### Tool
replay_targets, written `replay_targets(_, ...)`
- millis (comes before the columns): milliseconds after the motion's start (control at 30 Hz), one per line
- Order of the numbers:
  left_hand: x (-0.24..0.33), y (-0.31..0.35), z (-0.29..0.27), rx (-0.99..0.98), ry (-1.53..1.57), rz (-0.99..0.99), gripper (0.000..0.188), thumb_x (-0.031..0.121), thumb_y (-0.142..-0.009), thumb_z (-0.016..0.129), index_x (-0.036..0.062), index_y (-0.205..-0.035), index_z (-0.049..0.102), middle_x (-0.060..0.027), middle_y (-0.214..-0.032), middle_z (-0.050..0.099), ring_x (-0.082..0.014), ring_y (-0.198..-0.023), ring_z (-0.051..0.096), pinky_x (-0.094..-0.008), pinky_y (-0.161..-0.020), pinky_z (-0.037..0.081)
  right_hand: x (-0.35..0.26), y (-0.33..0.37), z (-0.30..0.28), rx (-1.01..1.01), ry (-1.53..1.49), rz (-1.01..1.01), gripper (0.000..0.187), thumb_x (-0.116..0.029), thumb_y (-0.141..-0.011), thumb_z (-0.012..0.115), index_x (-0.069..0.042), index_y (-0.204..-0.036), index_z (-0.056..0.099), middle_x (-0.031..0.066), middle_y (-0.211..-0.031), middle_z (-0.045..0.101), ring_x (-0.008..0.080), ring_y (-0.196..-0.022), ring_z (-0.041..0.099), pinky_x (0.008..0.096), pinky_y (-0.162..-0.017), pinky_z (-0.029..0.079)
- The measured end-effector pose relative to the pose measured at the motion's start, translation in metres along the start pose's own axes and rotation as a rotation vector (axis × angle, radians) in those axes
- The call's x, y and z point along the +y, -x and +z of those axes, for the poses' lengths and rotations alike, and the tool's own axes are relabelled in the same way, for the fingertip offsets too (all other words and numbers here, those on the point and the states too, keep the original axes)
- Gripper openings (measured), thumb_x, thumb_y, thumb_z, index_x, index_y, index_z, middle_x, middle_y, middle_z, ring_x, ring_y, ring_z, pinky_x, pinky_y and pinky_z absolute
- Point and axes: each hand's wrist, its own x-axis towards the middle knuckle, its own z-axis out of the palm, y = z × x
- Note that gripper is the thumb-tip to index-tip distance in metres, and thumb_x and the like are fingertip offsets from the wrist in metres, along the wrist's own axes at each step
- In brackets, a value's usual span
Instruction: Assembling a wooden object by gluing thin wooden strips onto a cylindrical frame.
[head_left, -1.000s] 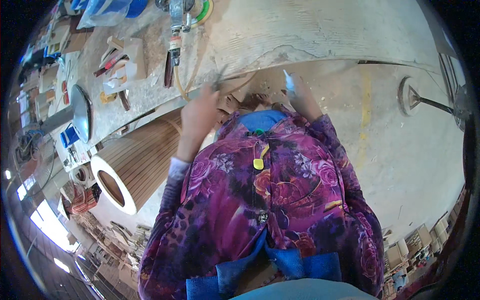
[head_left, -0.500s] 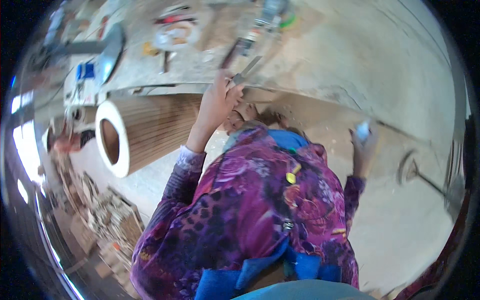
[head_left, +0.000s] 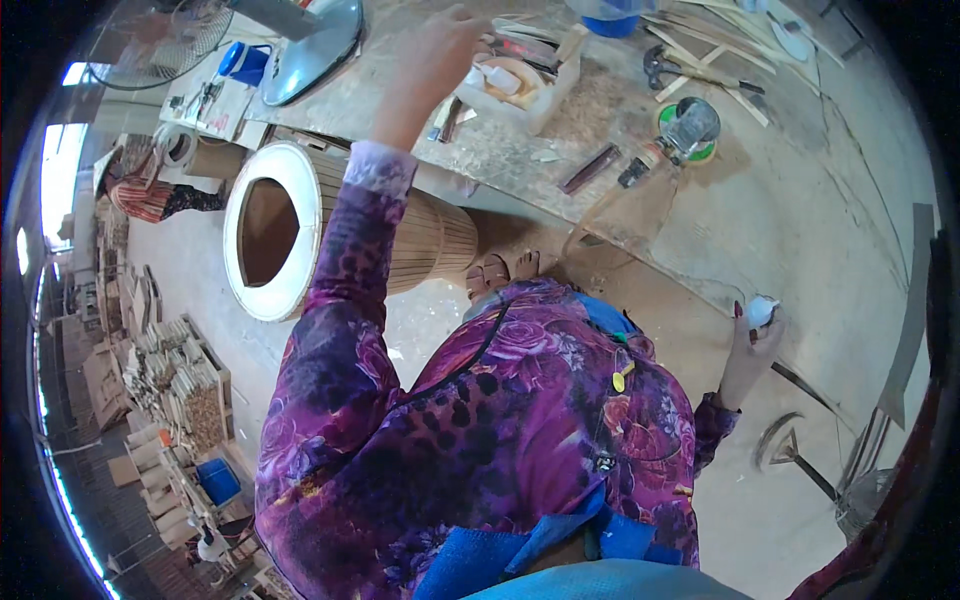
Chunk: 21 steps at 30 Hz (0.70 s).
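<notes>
My left hand point(head_left: 437, 62) is raised over the far side of the worktable, beside a plastic tray point(head_left: 545, 105) with small tools and white containers in it. Its back faces me and hides most of the fingers, so what they hold, if anything, cannot be seen. Off to the right, my right hand point(head_left: 752, 350) has its fingers closed round a small white rounded object point(head_left: 762, 309), just past the table's edge. A large tapered drum of thin wooden strips point(head_left: 430, 240) with a white ring-shaped rim point(head_left: 240, 245) lies on its side below my left forearm.
On the table point(head_left: 590, 120) are a hammer point(head_left: 685, 72), a corded tool with a clear body point(head_left: 690, 130), a dark flat bar point(head_left: 591, 168) and wood strips. A blue mug point(head_left: 243, 62) and a fan point(head_left: 150, 45) stand far left. Stacked wood point(head_left: 190, 385) lies at left; a person point(head_left: 140, 190) is beyond.
My left hand has moved forward to the tray; the flat-bladed tool it held is no longer visible in it. My right hand still grips the white object. The view has shifted.
</notes>
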Motion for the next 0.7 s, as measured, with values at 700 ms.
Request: replay_targets(700,-0.103,0.004,0.045,-0.324,-0.018,-0.307,0.011,0.005,-0.074,0.055,0.0040,-0.077,0.065,-0.0182,-0.083,0.063,-0.0355,-0.083,0.063,-0.0466,-0.070,0.047,-0.053,0.003,0.116,0.046,-0.161,0.005,0.045,-0.005,-0.082,0.070,0.002,-0.121,0.048,0.0062,-0.105,0.054,0.0128,-0.095,0.052,0.0250,-0.082,0.044)
